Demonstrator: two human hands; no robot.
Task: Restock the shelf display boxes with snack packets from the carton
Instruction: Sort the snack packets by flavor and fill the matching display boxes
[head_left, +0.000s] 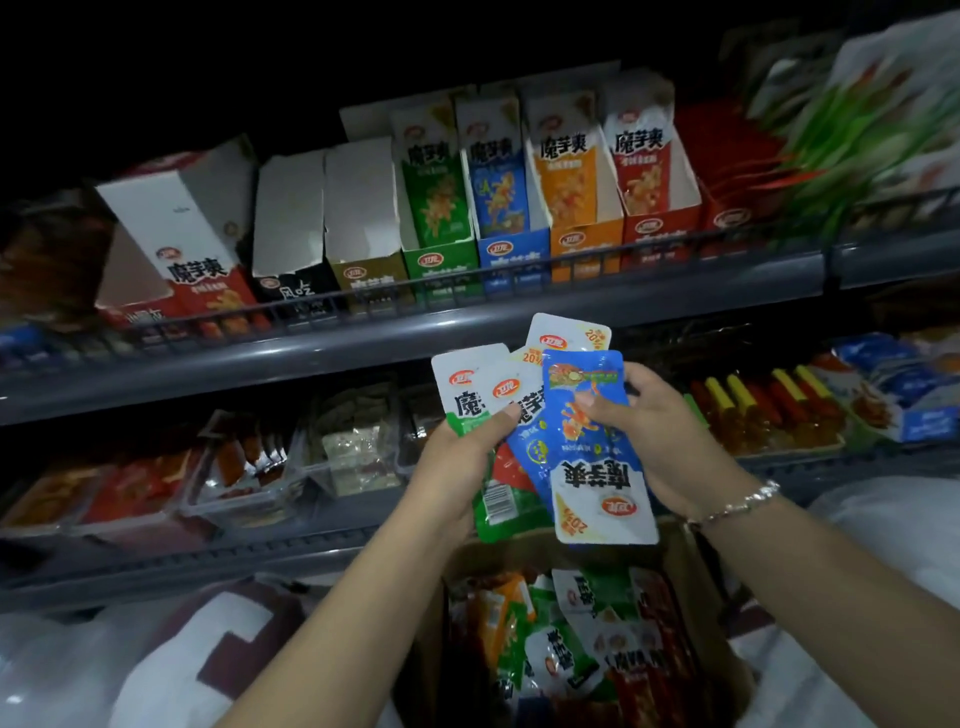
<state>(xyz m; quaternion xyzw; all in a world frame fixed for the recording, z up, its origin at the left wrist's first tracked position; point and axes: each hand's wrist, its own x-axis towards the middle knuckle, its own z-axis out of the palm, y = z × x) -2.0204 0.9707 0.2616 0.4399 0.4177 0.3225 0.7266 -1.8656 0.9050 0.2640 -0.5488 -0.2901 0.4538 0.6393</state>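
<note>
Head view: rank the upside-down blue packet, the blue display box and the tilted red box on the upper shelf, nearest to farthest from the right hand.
1. Upside-down blue packet, held by the right hand.
2. Blue display box, upper shelf, above.
3. Tilted red box, far left.

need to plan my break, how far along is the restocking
Partly done. The green, blue, orange and red display boxes already hold packets. The left hand and right hand are sorting mixed packets. The carton is still well filled.

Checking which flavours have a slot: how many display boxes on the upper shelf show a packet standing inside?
4, side by side right of centre: green box, blue box, orange box, red box. Boxes further left show only white flaps; contents may be hidden.
</note>
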